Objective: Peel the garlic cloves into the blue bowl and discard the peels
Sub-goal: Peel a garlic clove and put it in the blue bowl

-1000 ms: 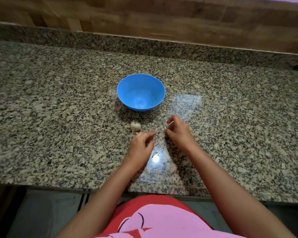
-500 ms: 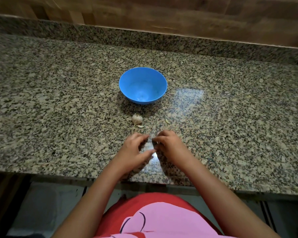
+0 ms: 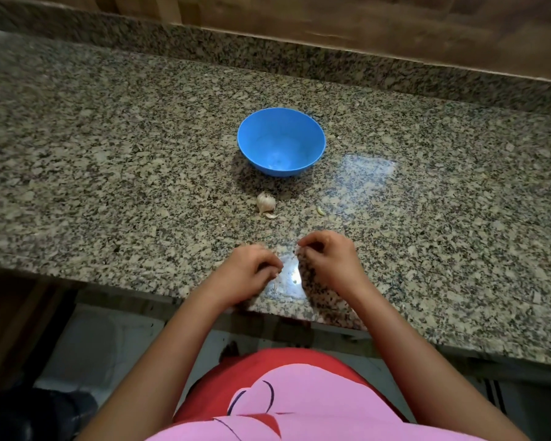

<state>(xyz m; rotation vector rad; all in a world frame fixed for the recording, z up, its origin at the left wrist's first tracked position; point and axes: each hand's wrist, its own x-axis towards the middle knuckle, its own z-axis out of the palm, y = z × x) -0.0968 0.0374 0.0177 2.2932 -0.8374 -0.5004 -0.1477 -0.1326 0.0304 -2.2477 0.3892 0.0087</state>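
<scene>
Half a second ago the two hands met fingertip to fingertip at lower centre of the frame; now they sit apart, a glossy patch of the granite counter [image 3: 109, 173] showing between them. The left hand [image 3: 247, 272] and the right hand [image 3: 330, 259] both rest near the counter's front edge with fingers curled under, and I cannot tell whether either pinches a clove or peel. Above them, at centre, the garlic bulb [image 3: 265, 201] lies where it was, a loose peel [image 3: 271, 215] touching its lower side and a single clove [image 3: 319, 211] off to its right. The blue bowl [image 3: 281, 122] stands just above the bulb, nothing visible inside it.
</scene>
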